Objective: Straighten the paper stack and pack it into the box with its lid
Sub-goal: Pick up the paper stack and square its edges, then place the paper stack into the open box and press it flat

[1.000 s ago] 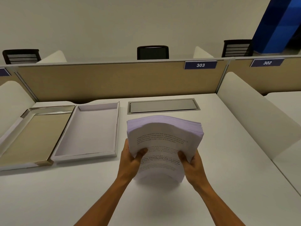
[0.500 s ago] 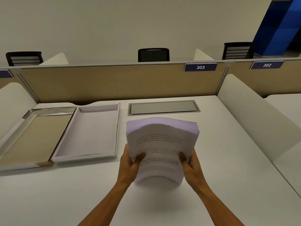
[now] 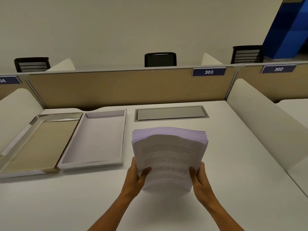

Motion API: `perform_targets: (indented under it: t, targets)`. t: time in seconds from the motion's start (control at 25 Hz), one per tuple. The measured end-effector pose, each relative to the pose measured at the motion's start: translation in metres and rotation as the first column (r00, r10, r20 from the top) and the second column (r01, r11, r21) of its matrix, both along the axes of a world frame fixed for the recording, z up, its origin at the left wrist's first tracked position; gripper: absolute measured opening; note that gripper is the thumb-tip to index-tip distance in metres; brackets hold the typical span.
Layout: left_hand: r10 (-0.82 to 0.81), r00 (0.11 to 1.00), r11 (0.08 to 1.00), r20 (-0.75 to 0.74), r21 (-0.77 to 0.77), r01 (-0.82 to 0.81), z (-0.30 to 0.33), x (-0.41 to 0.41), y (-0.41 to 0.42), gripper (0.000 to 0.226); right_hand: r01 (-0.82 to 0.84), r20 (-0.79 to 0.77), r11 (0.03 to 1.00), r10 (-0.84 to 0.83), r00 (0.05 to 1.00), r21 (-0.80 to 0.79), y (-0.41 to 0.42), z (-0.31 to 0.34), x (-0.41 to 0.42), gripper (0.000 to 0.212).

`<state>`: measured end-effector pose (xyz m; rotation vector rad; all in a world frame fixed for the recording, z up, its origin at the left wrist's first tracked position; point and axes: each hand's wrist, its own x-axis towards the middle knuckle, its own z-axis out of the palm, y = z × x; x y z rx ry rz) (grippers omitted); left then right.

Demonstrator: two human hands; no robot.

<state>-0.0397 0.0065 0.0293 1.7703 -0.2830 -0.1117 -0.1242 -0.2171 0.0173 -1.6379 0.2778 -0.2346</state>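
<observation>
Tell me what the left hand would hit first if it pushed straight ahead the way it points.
The left hand already grips the paper stack; past that, likely the grey desk cable hatch, though depth is unclear.

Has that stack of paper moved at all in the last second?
Barely. Against the metal hatch in the desk, the paper stack stays upright in about the same spot, gripped by the left hand and right hand.

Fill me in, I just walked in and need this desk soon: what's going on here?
A person is squaring up a paper stack, holding it on edge on the white desk with the left hand and right hand. The open white box and its lid lie empty to the left. Nothing is packed yet.
</observation>
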Motion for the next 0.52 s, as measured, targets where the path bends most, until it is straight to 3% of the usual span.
perform_targets:
  t: [0.08,0.24,0.36,0.52]
  targets:
    - [0.059,0.998,0.998,0.017,0.026,-0.059,-0.001,0.002,0.002,0.042,0.062,0.004,0.998,-0.062,0.998,-0.019,-0.003,0.0,0.004,0.019]
    - [0.104,0.994,0.994,-0.043,0.035,-0.103,0.008,0.008,0.002,0.034,0.086,0.01,0.993,-0.085,0.996,-0.085,-0.009,0.013,0.017,0.049]
    - [0.101,0.988,0.993,-0.117,0.067,-0.094,0.021,0.022,0.013,0.034,0.055,-0.05,0.993,-0.061,0.997,-0.108,-0.007,0.022,0.037,0.023]
    - [0.138,0.952,0.986,-0.273,0.13,-0.106,0.041,0.056,0.051,0.035,-0.006,-0.156,0.985,-0.021,0.988,-0.171,0.018,0.035,0.076,0.026]
